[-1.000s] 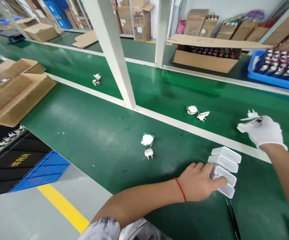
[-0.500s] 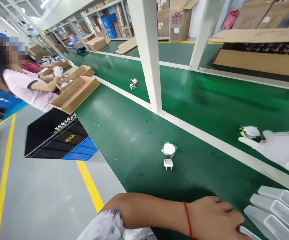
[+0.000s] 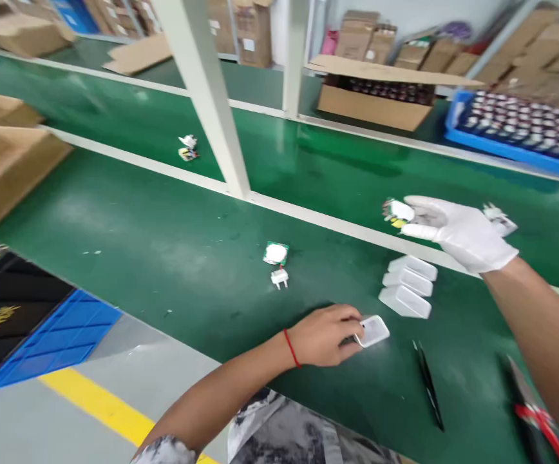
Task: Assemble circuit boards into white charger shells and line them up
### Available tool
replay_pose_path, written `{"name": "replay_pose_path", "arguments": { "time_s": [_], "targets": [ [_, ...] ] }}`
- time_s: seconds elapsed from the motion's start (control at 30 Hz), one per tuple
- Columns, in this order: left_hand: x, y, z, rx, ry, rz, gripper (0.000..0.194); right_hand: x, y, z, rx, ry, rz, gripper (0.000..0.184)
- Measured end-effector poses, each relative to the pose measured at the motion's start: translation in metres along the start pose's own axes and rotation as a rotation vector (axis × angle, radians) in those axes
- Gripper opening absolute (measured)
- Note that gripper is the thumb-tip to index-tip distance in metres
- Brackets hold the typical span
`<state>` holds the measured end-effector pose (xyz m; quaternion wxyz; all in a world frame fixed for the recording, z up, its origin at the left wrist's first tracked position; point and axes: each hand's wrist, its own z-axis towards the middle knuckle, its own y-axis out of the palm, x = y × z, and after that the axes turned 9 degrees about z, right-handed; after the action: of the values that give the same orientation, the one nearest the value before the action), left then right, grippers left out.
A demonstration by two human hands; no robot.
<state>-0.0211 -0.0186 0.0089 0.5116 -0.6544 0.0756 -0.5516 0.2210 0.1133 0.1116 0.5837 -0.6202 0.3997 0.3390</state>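
Observation:
My left hand (image 3: pixel 330 335), bare and with a red string at the wrist, curls its fingers round one end of a white plastic case (image 3: pixel 376 330) on the green bench. My right hand (image 3: pixel 453 229), in a white glove, grips a small circuit board (image 3: pixel 398 211) with a white round pad between thumb and fingers, just beyond the pale rail. Three more white plastic cases (image 3: pixel 407 287) lie side by side below the gloved hand. Left of them rests another green circuit board (image 3: pixel 276 253), wired to a white two-pin plug (image 3: pixel 279 278).
Black tweezers (image 3: pixel 428 386) and red-handled pliers (image 3: pixel 538 412) lie at the near right. Beyond the rail are a board with plug (image 3: pixel 188 148) and a white plug piece (image 3: pixel 500 220). A white post (image 3: pixel 207 96) rises from the rail (image 3: pixel 308 219). A blue tray (image 3: pixel 506 149) stands behind.
The view has swung right, bringing the tools and blue tray into sight and taking the co-worker out. My gloved hand has brought the circuit board nearer the rail.

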Motion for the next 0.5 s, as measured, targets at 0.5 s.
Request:
{"name": "replay_pose_path", "arguments": {
  "time_s": [0.5],
  "targets": [
    [0.006,0.007,0.025,-0.108,-0.052,-0.157,0.06,0.022,-0.006,-0.186,-0.108,-0.295,-0.329,0.045]
  ]
}}
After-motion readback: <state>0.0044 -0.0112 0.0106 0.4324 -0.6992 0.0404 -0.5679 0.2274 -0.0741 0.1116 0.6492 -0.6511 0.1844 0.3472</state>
